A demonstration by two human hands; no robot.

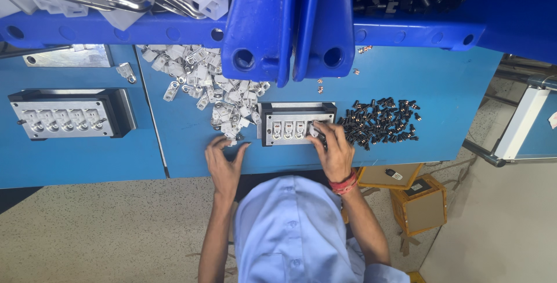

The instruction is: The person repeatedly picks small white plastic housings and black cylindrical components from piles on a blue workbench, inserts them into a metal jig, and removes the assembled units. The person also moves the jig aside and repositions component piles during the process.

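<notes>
The left hand [223,164] rests with fingers spread open at the edge of the pile of white plastic parts [217,86] on the blue surface [452,86]. The right hand [333,152] reaches the metal fixture [293,123], fingers apparently pinching a small dark piece, beside the heap of black parts [380,122].

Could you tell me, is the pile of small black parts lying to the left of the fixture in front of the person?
No, the black parts lie right of the fixture; the white parts lie to its left.
</notes>
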